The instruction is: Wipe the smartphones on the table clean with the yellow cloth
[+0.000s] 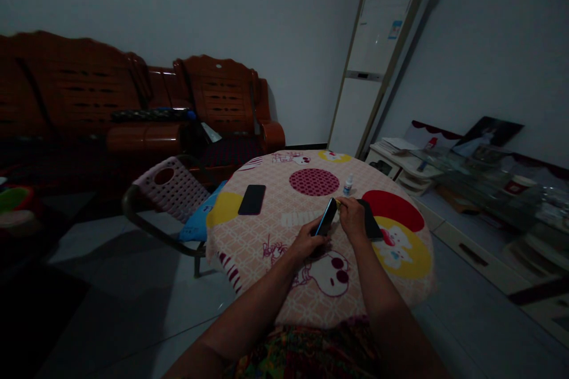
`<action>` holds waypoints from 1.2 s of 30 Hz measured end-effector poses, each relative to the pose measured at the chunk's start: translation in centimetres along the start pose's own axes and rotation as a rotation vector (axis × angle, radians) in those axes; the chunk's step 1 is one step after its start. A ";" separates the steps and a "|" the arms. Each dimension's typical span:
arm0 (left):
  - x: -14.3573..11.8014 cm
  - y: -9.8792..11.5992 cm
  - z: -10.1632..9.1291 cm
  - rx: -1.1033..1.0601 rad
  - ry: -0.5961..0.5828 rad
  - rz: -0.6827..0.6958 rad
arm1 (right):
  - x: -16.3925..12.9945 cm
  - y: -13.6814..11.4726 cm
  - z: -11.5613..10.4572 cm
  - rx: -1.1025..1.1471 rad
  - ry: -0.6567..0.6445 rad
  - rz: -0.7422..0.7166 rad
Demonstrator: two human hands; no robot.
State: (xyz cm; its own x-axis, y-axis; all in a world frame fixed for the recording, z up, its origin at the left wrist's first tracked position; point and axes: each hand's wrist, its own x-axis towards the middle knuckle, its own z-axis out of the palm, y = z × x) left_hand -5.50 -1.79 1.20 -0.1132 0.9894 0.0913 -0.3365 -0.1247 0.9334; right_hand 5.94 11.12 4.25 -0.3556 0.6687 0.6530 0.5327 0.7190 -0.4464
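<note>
My left hand [308, 241] holds a dark phone with a blue edge [326, 217], tilted up on its side above the round table [267, 231]. My right hand [353, 219] is closed against the phone's upper end and pinches something small and yellowish that I cannot make out. Under my right hand lies a flat black object [372, 224]. A second black phone [252, 199] lies flat on the cloth to the left. A small white dropper bottle [348, 185] stands just beyond my right hand.
The table has a patterned cloth with coloured circles. A pink perforated chair [171, 186] with a blue cushion stands at its left. Wooden sofas [133, 106] line the far wall; a tall white air conditioner [377, 59] and a low glass-topped cabinet [466, 172] stand on the right.
</note>
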 end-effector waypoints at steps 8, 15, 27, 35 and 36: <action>0.1 -0.3 -0.3 -0.270 0.005 -0.091 | -1.6 2.0 1.0 0.028 0.061 0.141; 0.9 -0.4 -1.1 -0.640 -0.035 -0.380 | -2.5 -0.8 0.7 0.077 0.180 -0.017; 1.1 -0.6 -0.9 -0.628 0.261 -0.443 | -6.5 -3.4 2.0 -0.110 -0.155 -0.261; 1.3 -1.0 -1.2 -0.567 0.131 -0.457 | -5.7 -2.3 1.7 -0.125 -0.076 -0.215; 1.2 -1.0 -1.2 -0.542 0.082 -0.467 | -5.3 -1.9 1.8 -0.129 -0.048 -0.187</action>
State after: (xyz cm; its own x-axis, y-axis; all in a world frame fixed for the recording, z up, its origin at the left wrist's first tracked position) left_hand -6.46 -0.54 -0.04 0.0927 0.9423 -0.3216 -0.7813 0.2691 0.5631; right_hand 5.40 6.51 0.50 -0.4921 0.5365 0.6856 0.5464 0.8034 -0.2365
